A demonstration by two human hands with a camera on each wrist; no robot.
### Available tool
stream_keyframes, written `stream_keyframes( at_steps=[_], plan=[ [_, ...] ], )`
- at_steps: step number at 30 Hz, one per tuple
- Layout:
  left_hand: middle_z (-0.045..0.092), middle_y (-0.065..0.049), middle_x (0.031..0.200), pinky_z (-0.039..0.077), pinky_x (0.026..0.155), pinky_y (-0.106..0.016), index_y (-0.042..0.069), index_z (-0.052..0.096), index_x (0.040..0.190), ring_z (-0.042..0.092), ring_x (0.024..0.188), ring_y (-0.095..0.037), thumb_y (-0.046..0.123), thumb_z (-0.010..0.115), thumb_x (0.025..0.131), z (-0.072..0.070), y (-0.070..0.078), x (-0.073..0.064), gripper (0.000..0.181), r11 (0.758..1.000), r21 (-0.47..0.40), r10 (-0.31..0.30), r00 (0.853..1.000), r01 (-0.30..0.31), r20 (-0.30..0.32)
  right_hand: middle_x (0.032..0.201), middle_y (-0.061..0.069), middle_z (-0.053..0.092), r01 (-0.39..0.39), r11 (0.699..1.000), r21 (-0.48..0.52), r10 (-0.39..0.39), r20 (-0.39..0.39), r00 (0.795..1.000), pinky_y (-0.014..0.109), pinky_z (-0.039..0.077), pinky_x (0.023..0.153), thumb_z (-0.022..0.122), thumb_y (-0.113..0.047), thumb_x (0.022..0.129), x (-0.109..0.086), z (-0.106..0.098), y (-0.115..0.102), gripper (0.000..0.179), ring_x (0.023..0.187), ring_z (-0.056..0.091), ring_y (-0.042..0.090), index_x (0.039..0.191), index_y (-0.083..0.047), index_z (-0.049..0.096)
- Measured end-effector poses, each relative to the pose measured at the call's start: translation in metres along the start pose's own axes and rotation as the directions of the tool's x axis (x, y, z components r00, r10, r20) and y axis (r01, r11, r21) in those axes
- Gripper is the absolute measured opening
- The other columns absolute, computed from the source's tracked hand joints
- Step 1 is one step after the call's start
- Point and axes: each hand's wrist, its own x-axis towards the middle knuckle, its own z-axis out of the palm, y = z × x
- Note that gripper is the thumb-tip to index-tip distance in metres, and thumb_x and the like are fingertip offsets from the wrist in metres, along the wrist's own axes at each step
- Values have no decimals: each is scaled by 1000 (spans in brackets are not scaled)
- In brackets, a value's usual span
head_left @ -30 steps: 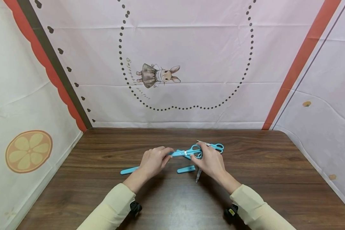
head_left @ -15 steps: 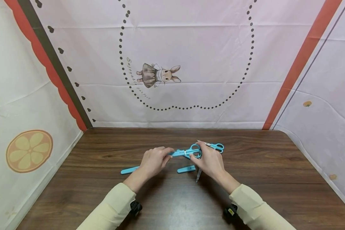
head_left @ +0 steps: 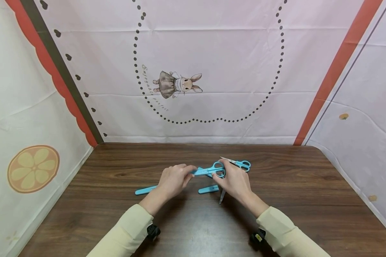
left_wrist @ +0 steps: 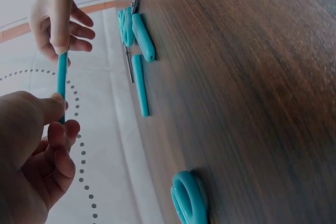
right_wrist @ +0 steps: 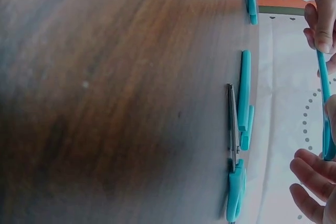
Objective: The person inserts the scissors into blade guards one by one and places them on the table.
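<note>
You have four scissors across the views: one held pair (head_left: 209,171), one far bare pair (head_left: 244,165), one near bare pair (head_left: 222,196), partly hidden, and one left pair (left_wrist: 189,198). You have four covers: two fitted, on the held pair and the left pair, and two loose, the near cover (left_wrist: 143,38) and the far cover (left_wrist: 140,85). You show two hands, one left hand (head_left: 175,180) and one right hand (head_left: 234,180). You have two sleeves, left sleeve (head_left: 125,228) and right sleeve (head_left: 286,228), and one table (head_left: 193,228). You have one printed rabbit (head_left: 177,84) and one printed orange slice (head_left: 33,169).
</note>
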Motion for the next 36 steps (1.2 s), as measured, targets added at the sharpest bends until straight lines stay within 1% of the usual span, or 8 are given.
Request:
stream_keyframes(
  at_steps=[8, 10, 13, 17, 20, 24, 32, 36],
  plan=[
    [61, 6, 71, 19, 36, -18, 22, 68, 105, 29, 40, -2, 23, 66, 86, 0, -1, -3, 19, 1000, -21, -3, 1000, 4, 27, 72, 0, 66, -1, 1000, 1, 1, 18, 1000, 18, 29, 38, 70, -34, 76, 0, 0, -1, 46, 50, 52, 6, 115, -11, 59],
    [61, 7, 70, 19, 36, -18, 22, 68, 105, 28, 40, -2, 24, 66, 85, 1, -2, -5, 20, 1000, -25, -5, 1000, 6, 30, 71, -1, 65, -2, 1000, -1, 2, 24, 1000, 18, 29, 38, 70, -35, 76, 0, 0, -1, 46, 50, 52, 5, 114, -12, 59],
    [62, 7, 70, 20, 36, -18, 22, 68, 106, 28, 40, -2, 24, 67, 84, 1, -3, -6, 21, 999, -38, -12, 999, 13, 41, 68, -2, 63, -2, 1000, -11, 3, 35, 999, 18, 29, 38, 70, -35, 76, 1, 0, -2, 46, 48, 47, 4, 114, -13, 59],
    [65, 7, 76, 22, 36, -19, 22, 68, 108, 31, 40, -2, 24, 67, 85, -1, -3, -7, 23, 997, -61, -34, 996, 39, 81, 65, -4, 61, 7, 1000, -25, -6, 43, 999, 18, 29, 38, 70, -36, 76, 2, 0, -2, 45, 46, 43, 2, 113, -13, 60],
    [65, 8, 76, 25, 37, -18, 22, 68, 107, 35, 43, 0, 25, 67, 85, -3, -4, -7, 23, 997, -62, -45, 994, 52, 103, 64, -5, 59, 21, 999, -35, -19, 52, 998, 18, 29, 38, 69, -37, 76, 2, 0, -2, 44, 46, 42, 2, 112, -13, 59],
    [62, 11, 70, 29, 38, -18, 22, 68, 105, 38, 46, 2, 27, 68, 84, -4, -5, -8, 22, 997, -52, -44, 993, 50, 106, 65, -3, 59, 36, 999, -39, -33, 69, 997, 18, 30, 38, 68, -38, 77, 1, 1, -2, 45, 48, 45, 3, 113, -13, 58],
    [57, 14, 64, 28, 38, -18, 22, 70, 101, 38, 45, 3, 29, 66, 85, -3, -10, -8, 18, 998, -40, -53, 994, 57, 93, 73, 1, 64, 44, 999, -22, -41, 111, 993, 19, 37, 43, 68, -40, 78, 3, -1, -3, 49, 56, 55, 6, 115, -10, 58],
    [56, 15, 62, 28, 38, -18, 22, 70, 100, 37, 45, 3, 29, 67, 85, -4, -13, -7, 17, 998, -35, -55, 994, 59, 91, 77, 1, 65, 50, 999, -13, -48, 135, 990, 20, 40, 46, 68, -41, 79, 5, -1, -4, 50, 59, 56, 7, 117, -10, 58]
  ],
)
